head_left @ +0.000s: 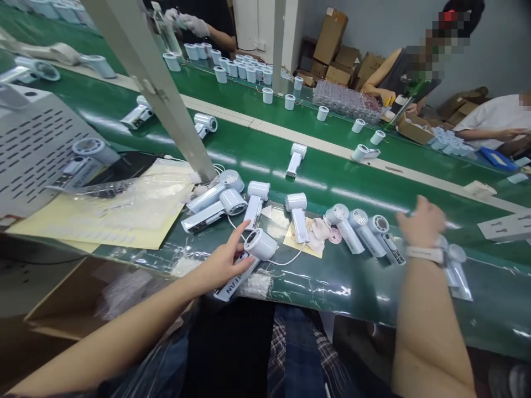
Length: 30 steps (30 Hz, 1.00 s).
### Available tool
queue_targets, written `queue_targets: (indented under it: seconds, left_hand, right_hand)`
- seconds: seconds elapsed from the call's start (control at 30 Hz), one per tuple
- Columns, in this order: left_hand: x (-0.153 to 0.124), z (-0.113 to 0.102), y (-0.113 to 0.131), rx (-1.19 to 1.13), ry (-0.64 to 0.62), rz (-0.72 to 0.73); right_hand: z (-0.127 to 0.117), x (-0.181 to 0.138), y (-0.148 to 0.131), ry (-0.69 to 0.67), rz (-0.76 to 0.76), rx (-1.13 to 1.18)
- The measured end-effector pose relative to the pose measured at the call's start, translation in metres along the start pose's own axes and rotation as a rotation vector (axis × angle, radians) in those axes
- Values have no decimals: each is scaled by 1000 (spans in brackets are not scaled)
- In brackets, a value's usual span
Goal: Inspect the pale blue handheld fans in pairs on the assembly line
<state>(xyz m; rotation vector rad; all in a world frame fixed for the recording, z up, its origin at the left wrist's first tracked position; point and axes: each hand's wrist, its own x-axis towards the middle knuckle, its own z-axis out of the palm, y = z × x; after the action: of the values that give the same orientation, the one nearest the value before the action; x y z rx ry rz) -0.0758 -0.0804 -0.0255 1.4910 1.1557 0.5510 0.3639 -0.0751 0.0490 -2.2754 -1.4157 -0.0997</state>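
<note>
My left hand (pixel 226 257) is around the neck of a pale handheld fan (pixel 260 244) with dark lettering on its handle. Its thumb lies over the near side, the index finger stretches out past the head, and the other fingers are partly hidden. A white cable runs beside this fan. Over at the right, my right hand (pixel 421 221), with a white band at the wrist, is stretched above the bench and smeared by motion; its fingertips are hidden. Closest to it are a row of handheld fans (pixel 367 232) on its left and a bagged fan (pixel 458 271) partly behind the forearm.
More fans (pixel 215 202) lie left of centre by a slanted metal post (pixel 157 88). A perforated metal box (pixel 37 149) and yellow sheets (pixel 141 215) are at the left. Beyond runs a green conveyor (pixel 249 146) with fans and white cylinders; co-workers sit across it.
</note>
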Motion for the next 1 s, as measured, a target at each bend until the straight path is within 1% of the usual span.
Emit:
queue_targets:
  seconds: [0.03, 0.07, 0.1, 0.13, 0.2, 0.23, 0.27, 0.33, 0.4, 0.47, 0.53, 0.6, 0.63, 0.7, 0.77, 0.83, 0.87, 0.93, 0.97, 1.0]
  left_hand:
    - [0, -4, -2, -169, -19, -1]
    - [0, -7, -3, -323, -34, -10]
    - [0, -11, -4, -466, -36, -22]
    - [0, -13, -4, -596, -37, -37]
    - [-2, -15, -4, -783, -37, -82]
    - [-4, -16, -5, -840, -35, -105]
    - [-6, -16, -7, -878, -44, -124]
    - [-13, -18, -13, -917, -94, -146]
    - [-21, -22, -20, -917, -145, -153]
    - [-27, -24, -26, -889, -137, -153]
    - [-26, -24, -28, -880, -81, -118]
    - [-17, -21, -25, -923, -53, -69]
    - [-9, -18, -20, -956, -52, -54]
    - [9, -12, -8, -1034, -39, -28]
    - [26, -6, 5, -1106, -23, 40]
    - [38, -1, 16, -1144, -23, 123]
    - [41, 1, 19, -1150, -22, 149]
    - [44, 4, 20, -1149, -12, 143]
    - [44, 6, 19, -1147, -4, 128]
    - [44, 8, 19, -1145, 4, 118]
  right_hand:
    - [15, 7, -26, -27, -8, -32]
    - [32, 14, -54, -113, -44, -67]
    - [50, 20, -83, -334, -122, -154]
    - [68, 26, -112, -442, -186, -144]
    - [100, 36, -165, -559, -252, -113]
    - [114, 39, -186, -592, -266, -103]
    - [125, 41, -203, -617, -272, -100]
    - [141, 45, -224, -649, -270, -107]
    - [146, 49, -229, -659, -264, -112]
    - [140, 52, -228, -636, -260, -99]
    - [125, 52, -224, -589, -270, -60]
    - [102, 41, -220, -551, -309, 1]
    - [89, 30, -218, -545, -344, 45]
    - [62, -1, -214, -561, -438, 151]
    - [39, -42, -207, -593, -561, 306]
    - [23, -82, -197, -616, -654, 344]
    - [19, -100, -190, -608, -701, 361]
    - [17, -126, -172, -609, -760, 432]
    - [20, -135, -162, -628, -736, 483]
    - [25, -141, -152, -640, -651, 525]
